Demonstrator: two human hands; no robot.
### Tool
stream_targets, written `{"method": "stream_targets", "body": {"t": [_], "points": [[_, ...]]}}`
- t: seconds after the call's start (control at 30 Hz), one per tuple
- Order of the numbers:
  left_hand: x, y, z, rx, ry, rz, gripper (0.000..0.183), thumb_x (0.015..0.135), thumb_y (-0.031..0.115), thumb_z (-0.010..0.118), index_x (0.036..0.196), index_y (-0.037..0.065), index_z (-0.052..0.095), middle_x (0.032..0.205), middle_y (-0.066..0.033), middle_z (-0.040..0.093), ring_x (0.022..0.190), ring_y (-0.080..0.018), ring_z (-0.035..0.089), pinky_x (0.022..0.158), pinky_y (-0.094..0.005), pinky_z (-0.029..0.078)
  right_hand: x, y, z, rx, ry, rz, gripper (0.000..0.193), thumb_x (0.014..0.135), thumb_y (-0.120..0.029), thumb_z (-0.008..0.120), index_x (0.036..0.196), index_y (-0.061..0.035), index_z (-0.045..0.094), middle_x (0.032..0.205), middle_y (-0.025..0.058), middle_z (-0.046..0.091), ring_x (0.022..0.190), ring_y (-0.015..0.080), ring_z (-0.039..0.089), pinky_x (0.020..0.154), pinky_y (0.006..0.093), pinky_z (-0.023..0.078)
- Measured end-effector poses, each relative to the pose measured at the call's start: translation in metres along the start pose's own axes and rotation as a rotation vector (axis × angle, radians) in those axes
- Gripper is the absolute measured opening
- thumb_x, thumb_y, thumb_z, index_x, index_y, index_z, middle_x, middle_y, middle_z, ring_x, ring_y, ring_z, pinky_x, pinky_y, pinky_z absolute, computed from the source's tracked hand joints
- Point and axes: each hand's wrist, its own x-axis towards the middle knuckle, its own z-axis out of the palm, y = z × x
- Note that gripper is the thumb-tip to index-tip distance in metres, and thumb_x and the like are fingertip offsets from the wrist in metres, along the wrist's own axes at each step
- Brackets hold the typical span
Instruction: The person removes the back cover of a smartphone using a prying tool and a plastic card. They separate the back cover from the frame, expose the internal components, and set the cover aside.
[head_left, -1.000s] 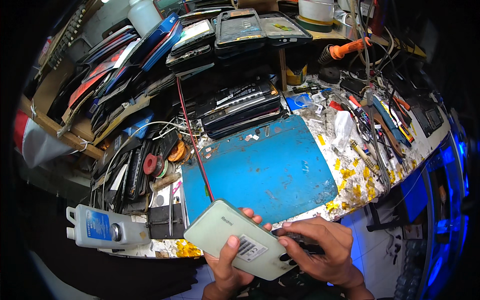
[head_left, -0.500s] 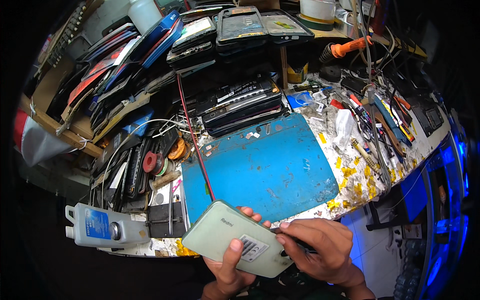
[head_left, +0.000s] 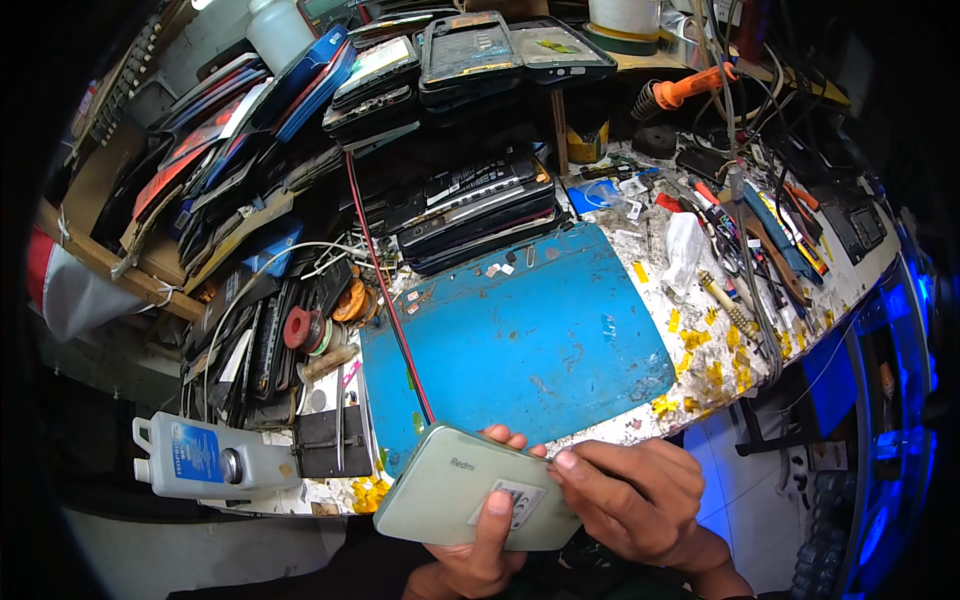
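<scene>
A pale green smartphone, its back toward me and a white label on it, is in my left hand. My left thumb lies across the back, and the fingertips curl over the far edge. My right hand is closed in a pinch against the phone's far right edge. Whatever its fingertips hold, if anything, is hidden. A blue work mat lies beyond both hands. Behind the phone's upper corner runs a red and black cable.
Stacked phone parts stand behind the mat. A white bottle lies at the left front, next to tweezers. Screwdrivers and pens crowd the right side. Solder spools sit left, and an orange-handled soldering iron is at the back right.
The phone has shifted slightly down and to the right and turned a little in my left hand. My right fingers remain at its edge, and the view has moved slightly.
</scene>
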Motion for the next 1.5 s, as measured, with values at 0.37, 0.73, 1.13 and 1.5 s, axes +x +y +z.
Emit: {"method": "stream_targets", "body": {"t": [0.37, 0.73, 1.13, 1.5], "points": [[-0.007, -0.002, -0.006, 0.062, -0.105, -0.085, 0.058, 0.089, 0.007, 0.058, 0.142, 0.002, 0.034, 0.134, -0.0206, 0.049, 0.123, -0.0289, 0.051, 0.104, -0.0448, 0.045, -0.002, 0.002, -0.001, 0.016, 0.035, 0.01, 0.04, 0.076, -0.008, 0.069, 0.116, -0.0075, 0.071, 0.092, 0.006, 0.071, 0.06, 0.012, 0.063, 0.048, 0.0244, 0.041], [-0.011, -0.008, -0.019, 0.371, -0.287, 0.013, 0.053, 0.089, 0.005, 0.053, 0.138, -0.006, 0.036, 0.134, -0.0248, 0.051, 0.121, -0.0287, 0.053, 0.103, -0.0428, 0.044, -0.002, 0.002, 0.0, 0.047, 0.066, 0.043, 0.039, 0.079, -0.006, 0.072, 0.117, -0.0079, 0.07, 0.093, 0.0067, 0.071, 0.059, 0.0115, 0.062, 0.046, 0.0245, 0.04], [-0.014, -0.002, -0.038, 0.598, -0.48, -0.052, 0.05, 0.09, 0.016, 0.05, 0.132, -0.009, 0.038, 0.13, -0.0211, 0.048, 0.12, -0.0276, 0.05, 0.104, -0.0403, 0.039, 0.003, 0.001, -0.003, 0.27, 0.144, 0.137, 0.035, 0.079, -0.001, 0.077, 0.111, -0.0073, 0.065, 0.094, 0.0073, 0.073, 0.073, 0.0188, 0.072, 0.055, 0.0258, 0.052], [-0.016, -0.009, -0.033, 0.397, -0.402, -0.024, 0.049, 0.092, 0.017, 0.053, 0.132, -0.008, 0.04, 0.129, -0.0182, 0.05, 0.117, -0.0236, 0.052, 0.101, -0.0378, 0.042, 0.009, 0.002, -0.007, 0.398, 0.125, 0.177, 0.034, 0.073, -0.002, 0.083, 0.103, -0.0056, 0.067, 0.087, 0.0077, 0.074, 0.074, 0.0191, 0.072, 0.056, 0.0259, 0.053]]}}
